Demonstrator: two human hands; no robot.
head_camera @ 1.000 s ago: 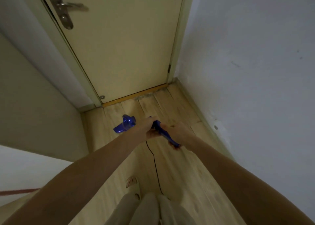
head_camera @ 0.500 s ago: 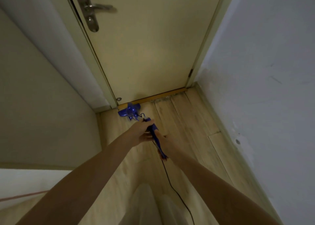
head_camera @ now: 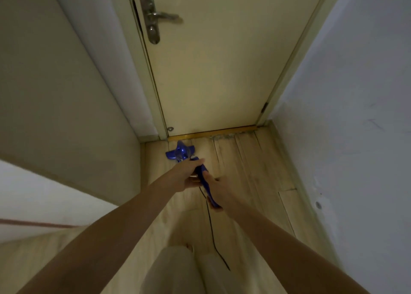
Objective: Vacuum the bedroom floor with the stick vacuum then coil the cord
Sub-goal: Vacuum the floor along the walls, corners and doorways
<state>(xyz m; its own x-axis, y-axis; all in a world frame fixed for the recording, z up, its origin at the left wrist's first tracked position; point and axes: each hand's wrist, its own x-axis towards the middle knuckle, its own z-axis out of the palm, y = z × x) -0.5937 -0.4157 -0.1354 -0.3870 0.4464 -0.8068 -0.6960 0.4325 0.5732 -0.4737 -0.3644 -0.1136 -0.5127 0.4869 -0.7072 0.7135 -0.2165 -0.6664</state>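
Still vacuuming: left hand (head_camera: 189, 173) and right hand (head_camera: 219, 190) gripping stick vacuum (head_camera: 200, 173), head at floor (head_camera: 244, 171) edge by door (head_camera: 211, 71). Cord (head_camera: 212, 233) trailing loose, not coiled yet.

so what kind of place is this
Probably a narrow entry nook inside a home: a shut door with a lever handle, plank floor, plain walls close on both sides.

No readable text, labels, brands or numbers anywhere in view; lighting is dim and surfaces show no markings.
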